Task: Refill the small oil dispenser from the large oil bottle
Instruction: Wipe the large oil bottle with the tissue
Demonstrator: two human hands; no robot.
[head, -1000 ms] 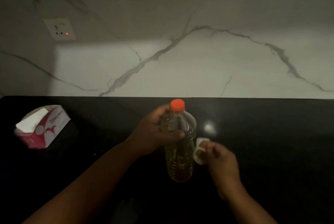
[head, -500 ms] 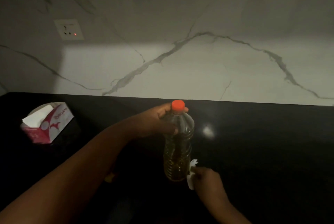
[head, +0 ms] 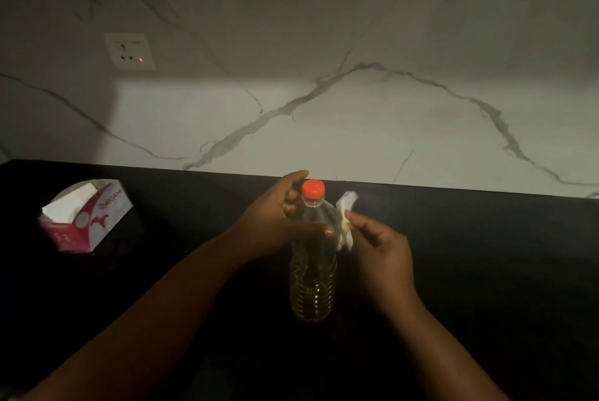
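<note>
One oil bottle stands on the counter, left hand fingers wrapped round its neck. Right hand fingers pinch one crumpled tissue just beside it. One tissue box sits far left.

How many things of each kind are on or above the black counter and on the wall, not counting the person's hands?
Oil bottle with orange cap: 1
Tissue box: 1
Loose tissue, pinched in the right hand: 1
Wall socket: 1
Total: 4
The left hand grips the bottle.
</note>
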